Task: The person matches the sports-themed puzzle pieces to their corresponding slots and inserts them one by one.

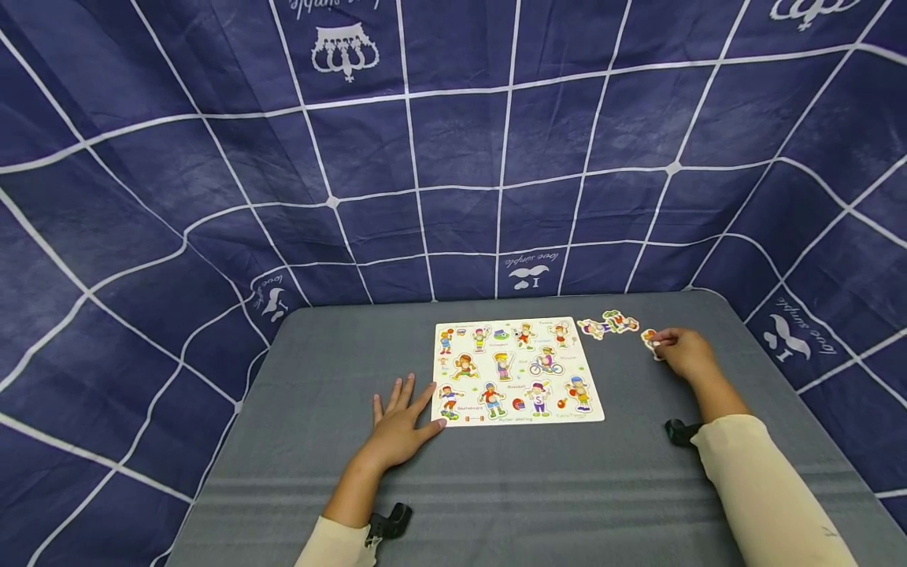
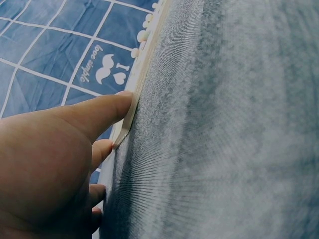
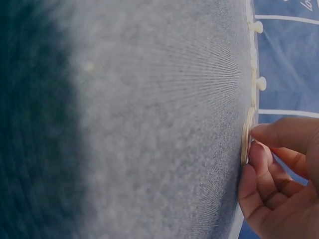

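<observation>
A white wooden puzzle board [image 1: 524,331] printed with cartoon children playing sports lies flat on the grey cloth. My left hand [image 1: 397,431] rests at the board's lower left corner with its fingers spread, the thumb [image 2: 122,103] touching the edge. To the right of the board, my right hand [image 1: 686,352] pinches a small wooden puzzle piece [image 1: 648,339], partly hidden by the fingers. From the side, in the right wrist view, that piece [image 3: 245,140] shows low at the cloth surface, fingertips right at it.
Beyond the board's upper right corner lie loose puzzle pieces [image 1: 620,320] close together, with small pale knobs [image 3: 261,83] on top. Behind the grey table [image 1: 340,346] hangs a blue curtain [image 1: 453,220] with white grid lines, also enclosing both sides.
</observation>
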A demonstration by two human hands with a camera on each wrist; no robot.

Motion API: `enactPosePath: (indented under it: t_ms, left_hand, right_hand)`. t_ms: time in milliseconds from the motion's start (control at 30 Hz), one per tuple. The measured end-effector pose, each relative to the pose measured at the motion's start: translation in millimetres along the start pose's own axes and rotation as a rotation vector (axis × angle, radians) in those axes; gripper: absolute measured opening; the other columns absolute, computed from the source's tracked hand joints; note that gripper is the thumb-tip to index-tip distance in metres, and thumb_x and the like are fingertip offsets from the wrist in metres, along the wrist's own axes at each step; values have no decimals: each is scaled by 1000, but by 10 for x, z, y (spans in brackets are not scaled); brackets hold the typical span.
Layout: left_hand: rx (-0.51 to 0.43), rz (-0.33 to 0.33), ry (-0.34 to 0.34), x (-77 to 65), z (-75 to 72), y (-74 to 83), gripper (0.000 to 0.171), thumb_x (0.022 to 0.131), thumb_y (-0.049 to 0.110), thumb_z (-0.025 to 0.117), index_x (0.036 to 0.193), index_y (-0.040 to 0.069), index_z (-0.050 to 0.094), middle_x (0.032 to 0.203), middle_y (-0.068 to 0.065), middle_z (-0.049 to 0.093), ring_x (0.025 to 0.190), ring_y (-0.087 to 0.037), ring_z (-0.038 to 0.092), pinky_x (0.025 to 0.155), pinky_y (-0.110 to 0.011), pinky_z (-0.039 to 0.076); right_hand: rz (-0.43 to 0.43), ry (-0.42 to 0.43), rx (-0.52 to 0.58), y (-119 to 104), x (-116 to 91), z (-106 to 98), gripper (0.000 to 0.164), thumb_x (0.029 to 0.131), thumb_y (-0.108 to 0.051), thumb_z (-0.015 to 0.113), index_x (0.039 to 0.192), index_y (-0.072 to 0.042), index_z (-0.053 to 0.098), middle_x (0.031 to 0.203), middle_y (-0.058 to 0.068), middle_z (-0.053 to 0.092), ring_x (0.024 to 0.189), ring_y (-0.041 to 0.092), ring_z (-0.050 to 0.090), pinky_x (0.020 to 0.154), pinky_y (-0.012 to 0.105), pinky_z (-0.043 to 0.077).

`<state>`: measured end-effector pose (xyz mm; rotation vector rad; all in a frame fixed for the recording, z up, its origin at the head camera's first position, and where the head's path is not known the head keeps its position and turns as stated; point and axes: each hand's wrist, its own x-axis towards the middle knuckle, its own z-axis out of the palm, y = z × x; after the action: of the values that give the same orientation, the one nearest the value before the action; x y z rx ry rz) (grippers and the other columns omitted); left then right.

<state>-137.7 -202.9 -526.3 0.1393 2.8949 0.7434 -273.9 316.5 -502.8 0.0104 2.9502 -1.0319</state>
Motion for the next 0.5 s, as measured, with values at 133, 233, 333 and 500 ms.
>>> enactPosePath:
  t_ms: [133, 233, 333, 500]
  left_hand:
    - [-5, 0, 1, 0, -2, -3, 72, 95, 57, 61, 158, 31, 38, 171, -14, 14, 159, -39, 3, 119, -72, -8]
    - [1, 1, 2, -3, -2, -4, 72, 95, 58, 61, 158, 31, 38, 171, -14, 14, 159, -39, 3, 119, -72, -8]
    - [3, 3, 3, -6, -3, 0, 72, 95, 57, 61, 158, 30, 38, 171, -14, 14, 159, -39, 3, 119, -72, -7]
    - [-8, 1, 1, -11, -10, 10, 72, 96, 56, 61, 158, 29, 38, 171, -14, 14, 159, -39, 3, 119, -72, -8]
  right_hand:
    - [5, 1, -4, -1, 6, 0, 24, 93, -7, 63, 110, 8, 68, 86, 12, 74, 66, 5, 55, 60, 24, 40]
    - [-3, 8, -6, 3, 7, -1, 24, 92, -8, 64, 110, 8, 68, 87, 13, 74, 67, 6, 55, 60, 24, 40]
    - [-10, 21, -9, 2, 0, 1, 24, 92, -9, 65, 108, 8, 68, 89, 16, 73, 68, 7, 54, 61, 24, 40]
    - [-28, 47, -13, -5, -29, 11, 22, 93, -10, 65, 107, 8, 68, 93, 20, 73, 69, 6, 54, 62, 24, 40]
